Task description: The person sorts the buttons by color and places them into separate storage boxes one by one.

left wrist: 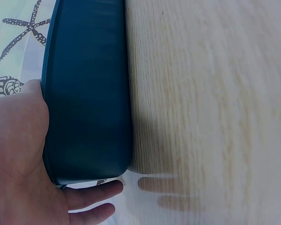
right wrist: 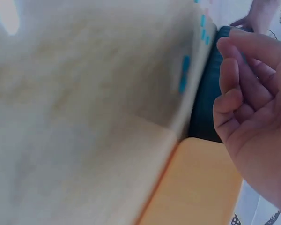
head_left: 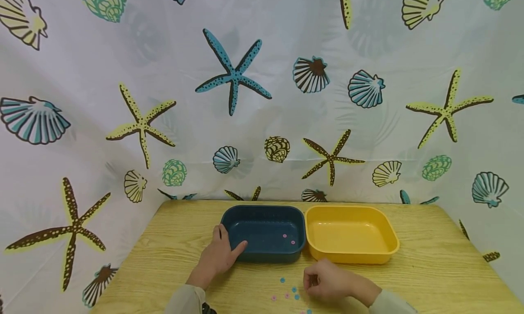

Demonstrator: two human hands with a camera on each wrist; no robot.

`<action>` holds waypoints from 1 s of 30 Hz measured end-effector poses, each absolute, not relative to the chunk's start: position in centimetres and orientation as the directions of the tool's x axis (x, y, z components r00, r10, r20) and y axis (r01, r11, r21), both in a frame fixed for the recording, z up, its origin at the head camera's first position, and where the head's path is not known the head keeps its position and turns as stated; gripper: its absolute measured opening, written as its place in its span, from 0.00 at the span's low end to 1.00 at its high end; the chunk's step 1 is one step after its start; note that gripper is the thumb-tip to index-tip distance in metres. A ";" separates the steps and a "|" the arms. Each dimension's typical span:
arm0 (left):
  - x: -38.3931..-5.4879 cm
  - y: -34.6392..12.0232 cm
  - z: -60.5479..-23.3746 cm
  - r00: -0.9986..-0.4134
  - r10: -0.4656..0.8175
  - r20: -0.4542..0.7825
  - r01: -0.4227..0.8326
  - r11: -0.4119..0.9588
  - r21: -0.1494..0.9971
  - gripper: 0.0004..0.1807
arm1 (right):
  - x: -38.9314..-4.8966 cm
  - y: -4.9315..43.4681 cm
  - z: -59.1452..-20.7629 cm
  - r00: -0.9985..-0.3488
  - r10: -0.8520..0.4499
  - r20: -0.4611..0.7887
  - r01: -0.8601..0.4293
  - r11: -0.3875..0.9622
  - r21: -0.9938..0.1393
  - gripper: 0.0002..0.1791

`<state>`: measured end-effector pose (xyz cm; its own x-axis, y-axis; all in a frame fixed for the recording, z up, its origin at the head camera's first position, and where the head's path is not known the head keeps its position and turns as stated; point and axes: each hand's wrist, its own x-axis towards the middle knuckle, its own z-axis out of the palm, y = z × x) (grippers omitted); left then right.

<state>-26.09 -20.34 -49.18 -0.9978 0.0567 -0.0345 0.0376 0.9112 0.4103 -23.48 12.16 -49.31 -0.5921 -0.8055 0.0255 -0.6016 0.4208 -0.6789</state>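
My left hand (head_left: 216, 258) rests at the near left corner of a dark blue rectangular tray (head_left: 255, 235), thumb along its front rim and fingers at its left end. The left wrist view shows those fingers straight beside the tray's end wall. Two small pink ring-like pieces (head_left: 284, 235) lie inside the tray. Over the table in front of the yellow tray (head_left: 348, 237), my right hand (head_left: 329, 280) has curled fingers, with thumb and index tips together; no piece shows between them. Just left of it lie several small blue pieces (head_left: 282, 280) and pink pieces (head_left: 274, 298).
Both trays stand side by side on a wood-grain table (head_left: 434, 259), near its back edge. A white curtain (head_left: 262, 118) printed with shells and starfish hangs behind and along both sides. Some loose pieces lie at the bottom edge of the head view.
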 end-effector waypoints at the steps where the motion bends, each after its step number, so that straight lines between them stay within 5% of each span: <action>1: -26.1 -20.4 -49.2 -0.998 0.057 -0.033 0.039 0.911 0.410 0.54 | -23.6 12.2 -49.1 -0.601 -0.799 0.031 -0.592 0.419 -0.688 0.07; 23: -26.3 -20.5 -49.6 -0.998 0.054 -0.041 0.033 0.918 0.396 0.55 | -26.0 12.1 -45.7 -0.842 -0.525 0.121 -0.393 0.444 -0.805 0.03; 30: -26.4 -20.5 -49.5 -0.998 0.051 -0.031 0.035 0.917 0.398 0.53 | -27.2 11.7 -45.3 -0.861 -0.496 0.113 -0.365 0.447 -0.817 0.04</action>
<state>-26.38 -20.50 -49.54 -0.9982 0.0513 -0.0306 0.0349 0.9165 0.3985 -27.23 11.72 -45.30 -0.8609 -0.4962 0.1128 -0.3647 0.4472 -0.8167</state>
